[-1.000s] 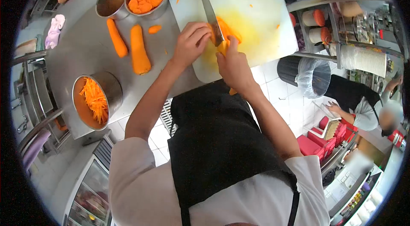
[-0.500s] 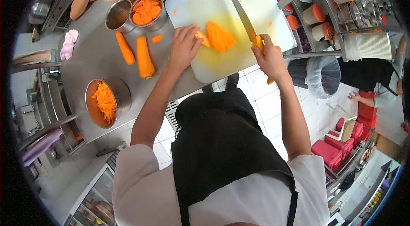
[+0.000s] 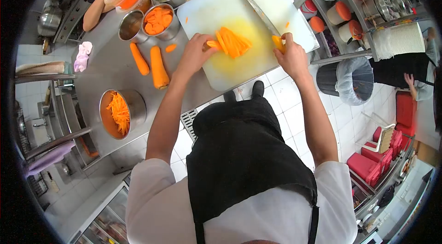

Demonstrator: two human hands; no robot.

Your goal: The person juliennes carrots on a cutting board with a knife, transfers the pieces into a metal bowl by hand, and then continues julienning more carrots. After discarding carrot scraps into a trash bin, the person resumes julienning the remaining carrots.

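Observation:
Sliced carrot (image 3: 233, 43) lies fanned out on the white cutting board (image 3: 202, 11), over a yellow-stained patch. My left hand (image 3: 197, 55) is at the left end of this pile, its fingers closed on carrot slices there. In my right hand (image 3: 293, 58) is the yellow handle of a knife (image 3: 258, 11); its long blade points away from me over the board's right half. Left of the board, two peeled carrots (image 3: 159, 69) and a small carrot piece (image 3: 171, 48) rest on the steel table (image 3: 99, 76).
A steel pot (image 3: 136, 108) of carrot strips stands at the table's near left. Behind the carrots are a bowl of carrot rounds (image 3: 159, 20) and several other bowls. Another person's arm (image 3: 97, 9) rests at the far left. A lined bin (image 3: 354, 80) stands to the right.
The carrot pile has spread into separate slices, and my left fingers have come to its left end. My right hand has shifted slightly on the knife, whose blade lies at a lower slant.

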